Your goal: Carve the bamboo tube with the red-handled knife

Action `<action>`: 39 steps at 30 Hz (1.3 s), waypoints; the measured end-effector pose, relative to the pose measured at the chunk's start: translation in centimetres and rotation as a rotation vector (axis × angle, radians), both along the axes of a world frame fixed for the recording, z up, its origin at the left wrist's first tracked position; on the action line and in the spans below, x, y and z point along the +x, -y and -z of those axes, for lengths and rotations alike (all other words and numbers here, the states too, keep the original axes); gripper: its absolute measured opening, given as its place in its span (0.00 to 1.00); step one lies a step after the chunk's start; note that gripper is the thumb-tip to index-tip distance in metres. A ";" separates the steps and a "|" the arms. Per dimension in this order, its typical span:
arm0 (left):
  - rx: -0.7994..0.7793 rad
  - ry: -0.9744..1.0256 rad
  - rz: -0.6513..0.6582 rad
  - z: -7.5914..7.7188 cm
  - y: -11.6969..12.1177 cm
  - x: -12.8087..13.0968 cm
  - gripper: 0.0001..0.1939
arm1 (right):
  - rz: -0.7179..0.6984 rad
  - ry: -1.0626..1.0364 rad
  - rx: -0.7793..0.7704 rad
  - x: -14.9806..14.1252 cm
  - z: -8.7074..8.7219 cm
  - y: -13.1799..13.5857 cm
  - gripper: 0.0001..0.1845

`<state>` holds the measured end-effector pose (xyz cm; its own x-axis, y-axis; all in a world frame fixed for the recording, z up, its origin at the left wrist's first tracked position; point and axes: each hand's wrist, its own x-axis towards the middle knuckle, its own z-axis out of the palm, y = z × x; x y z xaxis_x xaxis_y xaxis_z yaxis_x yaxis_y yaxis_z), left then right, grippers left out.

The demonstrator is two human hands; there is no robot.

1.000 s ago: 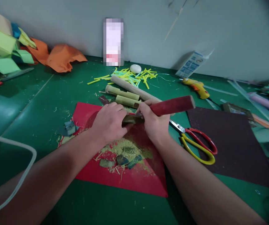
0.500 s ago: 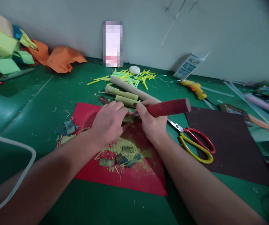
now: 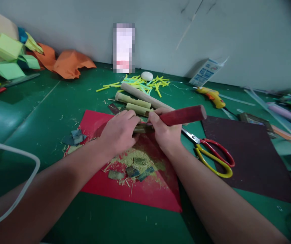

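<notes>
- Fingers of the left hand point(image 3: 121, 130) are curled in closely around a short olive-green bamboo tube point(image 3: 142, 128), which lies between both hands, above the flat red sheet point(image 3: 168, 200).
- Fingers of the right hand point(image 3: 165, 132) are wrapped around a red wooden-handled tool point(image 3: 183, 115); its tip is hidden, though it seems to meet the tube's right part.
- Pale yellow-green shavings point(image 3: 140, 154) and dark green flat chips point(image 3: 116, 175) litter the sheet, so much carving appears done.
- Beyond the hands lie 2 pale yellow-green bamboo tubes point(image 3: 133, 100); the farther has a notch, and both look largely stripped.
- The held tube's darker surface suggests work on it is unfinished; how much is left I cannot tell, since the hands cover most of it.
</notes>
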<state>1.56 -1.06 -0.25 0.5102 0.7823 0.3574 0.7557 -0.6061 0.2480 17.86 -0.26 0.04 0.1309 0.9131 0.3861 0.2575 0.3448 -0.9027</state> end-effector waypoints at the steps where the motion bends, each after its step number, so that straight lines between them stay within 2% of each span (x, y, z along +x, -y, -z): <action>1: -0.001 -0.001 0.003 0.0 0.0 0.0 0.08 | 0.006 0.003 0.003 0.0 0.0 0.0 0.11; 13: -0.005 0.007 -0.008 0.0 0.0 0.1 0.08 | 0.005 0.008 -0.001 -0.1 0.1 0.2 0.10; 25: -0.014 0.034 0.017 0.2 -0.1 -0.2 0.06 | -0.036 0.102 -0.006 0.0 -0.2 0.0 0.11; 39: -0.034 0.052 0.015 0.2 -0.2 -0.1 0.08 | 0.007 0.089 0.036 0.4 -0.2 -0.1 0.11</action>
